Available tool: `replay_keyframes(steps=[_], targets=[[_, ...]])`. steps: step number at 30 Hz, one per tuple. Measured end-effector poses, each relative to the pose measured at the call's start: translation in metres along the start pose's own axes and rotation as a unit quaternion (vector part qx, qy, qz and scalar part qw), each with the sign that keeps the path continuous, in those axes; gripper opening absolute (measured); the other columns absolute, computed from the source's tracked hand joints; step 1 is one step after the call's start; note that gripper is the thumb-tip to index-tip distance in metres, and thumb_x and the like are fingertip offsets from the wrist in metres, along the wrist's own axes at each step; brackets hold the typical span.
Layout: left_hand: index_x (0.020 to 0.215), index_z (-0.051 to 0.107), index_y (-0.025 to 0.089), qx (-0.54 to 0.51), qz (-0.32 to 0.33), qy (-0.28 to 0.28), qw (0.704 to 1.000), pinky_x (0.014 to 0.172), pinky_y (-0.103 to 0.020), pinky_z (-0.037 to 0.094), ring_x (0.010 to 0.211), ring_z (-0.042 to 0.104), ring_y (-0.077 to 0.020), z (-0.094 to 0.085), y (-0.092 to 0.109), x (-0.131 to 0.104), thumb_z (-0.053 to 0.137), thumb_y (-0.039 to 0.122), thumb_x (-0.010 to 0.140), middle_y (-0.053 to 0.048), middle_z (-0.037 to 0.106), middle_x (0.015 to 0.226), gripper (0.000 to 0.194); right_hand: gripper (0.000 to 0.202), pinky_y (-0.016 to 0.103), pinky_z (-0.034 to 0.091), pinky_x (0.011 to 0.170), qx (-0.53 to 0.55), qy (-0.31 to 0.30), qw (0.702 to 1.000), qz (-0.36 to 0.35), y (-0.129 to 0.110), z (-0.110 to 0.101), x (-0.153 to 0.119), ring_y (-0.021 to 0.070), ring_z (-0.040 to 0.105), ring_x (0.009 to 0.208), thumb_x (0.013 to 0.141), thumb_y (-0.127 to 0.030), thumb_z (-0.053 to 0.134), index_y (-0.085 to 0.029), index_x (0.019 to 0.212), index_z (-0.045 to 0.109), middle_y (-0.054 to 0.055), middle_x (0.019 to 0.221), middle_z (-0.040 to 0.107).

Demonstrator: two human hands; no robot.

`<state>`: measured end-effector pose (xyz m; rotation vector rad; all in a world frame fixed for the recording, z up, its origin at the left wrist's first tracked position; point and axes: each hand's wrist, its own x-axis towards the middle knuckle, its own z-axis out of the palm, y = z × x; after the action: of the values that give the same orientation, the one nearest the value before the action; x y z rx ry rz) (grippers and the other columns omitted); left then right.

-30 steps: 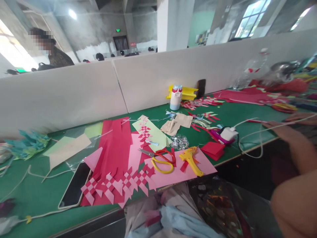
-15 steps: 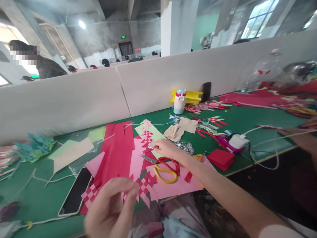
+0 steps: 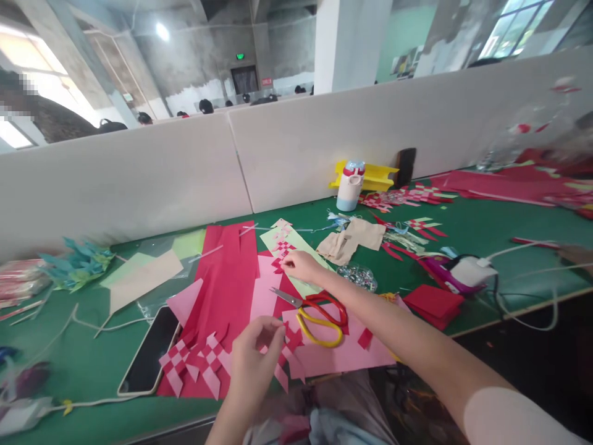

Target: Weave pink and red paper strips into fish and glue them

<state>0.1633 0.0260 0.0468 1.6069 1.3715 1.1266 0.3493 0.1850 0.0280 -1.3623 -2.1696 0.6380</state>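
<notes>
Several checkered pieces (image 3: 212,353) look woven, at eight o'clock from the right hand (image 3: 304,267) at a patterned strip (image 3: 283,246); red sheets (image 3: 228,253) seem unworked. Its narrow grip's hold cannot be told, nor the left hand's (image 3: 251,353).

Mid-frame: 1 left hand (image 3: 257,353), 1 right hand (image 3: 303,267), 1 pair of scissors (image 3: 323,332). Lower left: 1 phone (image 3: 151,353), 2 checkered weaves (image 3: 212,357) clear, others part-hidden. Right of centre: 1 lidded cup (image 3: 349,190).

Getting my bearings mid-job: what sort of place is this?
Probably a handicraft workshop: scissors and woven paper pieces on a green table, with people's heads beyond the white partition.
</notes>
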Motion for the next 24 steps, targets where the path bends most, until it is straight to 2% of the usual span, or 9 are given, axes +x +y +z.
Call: replay_keyframes(steps=[3, 6, 8, 11, 14, 17, 19, 21, 24], targets=[[0.082, 0.064, 0.017, -0.027, -0.035, -0.001, 0.999, 0.058, -0.024, 0.049, 0.064, 0.062, -0.0147, -0.004, 0.002, 0.019, 0.063, 0.040, 0.076, -0.003, 0.067, 0.072, 0.023, 0.033, 0.024, 0.041, 0.061, 0.088, 0.012, 0.996, 0.022, -0.008, -0.018, -0.004, 0.0122, 0.052, 0.062, 0.091, -0.033, 0.045, -0.010, 0.084, 0.067, 0.004, 0.068, 0.063], [0.085, 0.065, 0.016, -0.048, -0.044, -0.004, 0.998, 0.058, -0.025, 0.049, 0.063, 0.061, -0.0147, -0.008, 0.009, 0.039, 0.063, 0.041, 0.075, -0.005, 0.067, 0.073, 0.027, 0.037, 0.023, 0.041, 0.054, 0.161, -0.002, 0.987, 0.021, -0.025, -0.036, -0.017, 0.0101, 0.049, 0.055, 0.089, -0.042, 0.048, -0.010, 0.088, 0.067, 0.002, 0.067, 0.061], [0.089, 0.065, 0.015, -0.069, -0.038, -0.005, 0.997, 0.055, -0.024, 0.047, 0.063, 0.060, -0.0142, -0.011, 0.016, 0.048, 0.063, 0.041, 0.076, -0.006, 0.068, 0.076, 0.030, 0.039, 0.023, 0.039, 0.051, 0.204, -0.007, 0.979, 0.016, -0.038, -0.046, -0.029, 0.0087, 0.046, 0.053, 0.085, -0.048, 0.053, -0.012, 0.085, 0.068, 0.001, 0.065, 0.059], [0.095, 0.066, 0.014, -0.101, -0.013, -0.006, 0.995, 0.055, -0.023, 0.046, 0.063, 0.058, -0.0129, -0.014, 0.030, 0.054, 0.060, 0.043, 0.080, -0.006, 0.068, 0.078, 0.034, 0.034, 0.022, 0.034, 0.050, 0.313, -0.037, 0.949, -0.011, -0.059, -0.057, -0.046, 0.0071, 0.040, 0.052, 0.079, -0.047, 0.064, -0.014, 0.072, 0.067, -0.003, 0.058, 0.050], [0.096, 0.065, 0.014, -0.117, 0.008, -0.003, 0.993, 0.056, -0.023, 0.046, 0.064, 0.058, -0.0121, -0.018, 0.044, 0.052, 0.057, 0.046, 0.083, -0.006, 0.068, 0.080, 0.035, 0.029, 0.022, 0.036, 0.053, 0.311, -0.051, 0.948, -0.037, -0.075, -0.063, -0.060, 0.0072, 0.043, 0.055, 0.081, -0.042, 0.065, -0.014, 0.076, 0.070, -0.003, 0.060, 0.053], [0.088, 0.065, 0.015, -0.104, 0.014, -0.012, 0.994, 0.054, -0.020, 0.044, 0.059, 0.055, -0.0099, -0.023, 0.054, 0.044, 0.065, 0.045, 0.079, -0.002, 0.064, 0.069, 0.032, 0.027, 0.022, 0.040, 0.057, 0.268, -0.057, 0.961, -0.043, -0.087, -0.066, -0.073, 0.0087, 0.050, 0.060, 0.080, -0.040, 0.067, -0.014, 0.084, 0.072, 0.000, 0.069, 0.061], [0.081, 0.064, 0.015, -0.096, 0.010, -0.010, 0.995, 0.052, -0.019, 0.042, 0.055, 0.052, -0.0081, -0.027, 0.057, 0.037, 0.069, 0.043, 0.076, 0.001, 0.060, 0.062, 0.029, 0.031, 0.022, 0.039, 0.053, 0.261, -0.066, 0.963, -0.032, -0.093, -0.067, -0.083, 0.0087, 0.050, 0.057, 0.082, -0.044, 0.063, -0.014, 0.083, 0.072, 0.000, 0.068, 0.061], [0.078, 0.062, 0.015, -0.110, 0.002, 0.008, 0.994, 0.051, -0.018, 0.042, 0.053, 0.051, -0.0072, -0.030, 0.059, 0.030, 0.070, 0.042, 0.076, 0.002, 0.059, 0.060, 0.028, 0.035, 0.022, 0.039, 0.051, 0.284, -0.071, 0.956, -0.016, -0.099, -0.067, -0.093, 0.0084, 0.050, 0.055, 0.085, -0.047, 0.058, -0.014, 0.083, 0.071, 0.000, 0.067, 0.061], [0.079, 0.063, 0.015, -0.162, -0.016, 0.032, 0.986, 0.054, -0.018, 0.045, 0.057, 0.055, -0.0076, -0.030, 0.058, 0.017, 0.071, 0.041, 0.076, 0.001, 0.062, 0.064, 0.027, 0.029, 0.022, 0.045, 0.057, 0.344, -0.051, 0.938, 0.013, -0.107, -0.062, -0.107, 0.0099, 0.057, 0.061, 0.079, -0.043, 0.067, -0.015, 0.087, 0.070, 0.001, 0.074, 0.066]])
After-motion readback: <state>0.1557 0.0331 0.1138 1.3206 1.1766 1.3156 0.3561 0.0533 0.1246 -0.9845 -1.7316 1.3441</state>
